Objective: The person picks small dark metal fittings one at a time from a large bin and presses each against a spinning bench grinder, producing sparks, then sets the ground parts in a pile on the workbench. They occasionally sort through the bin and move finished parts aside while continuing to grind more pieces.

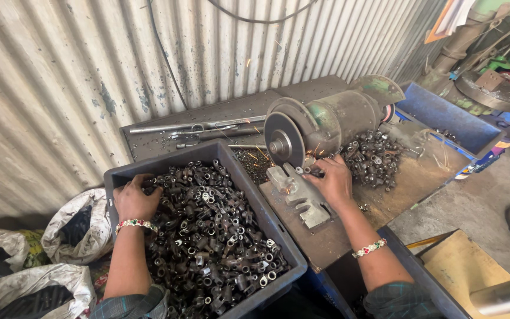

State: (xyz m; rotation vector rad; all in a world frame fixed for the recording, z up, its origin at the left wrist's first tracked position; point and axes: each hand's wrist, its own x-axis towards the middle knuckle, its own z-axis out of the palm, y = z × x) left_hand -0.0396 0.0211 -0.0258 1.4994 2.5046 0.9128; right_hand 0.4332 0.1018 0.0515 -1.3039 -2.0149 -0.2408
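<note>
My left hand (134,199) reaches into a dark plastic crate (238,170) full of small dark metal fittings (213,236), its fingers closed down among them at the far left corner. My right hand (333,180) presses a small metal piece, mostly hidden by the fingers, against the spinning grinding wheel (283,140) of a bench grinder (332,121); sparks fly at the contact. A metal tool rest (299,195) lies just below the wheel. Both wrists wear beaded bracelets.
A heap of similar fittings (373,156) lies right of the grinder on the rusty bench (411,177). Metal rods (196,127) lie behind the crate along a corrugated wall. Sacks (66,236) sit at the left, a blue tray (444,118) at the right.
</note>
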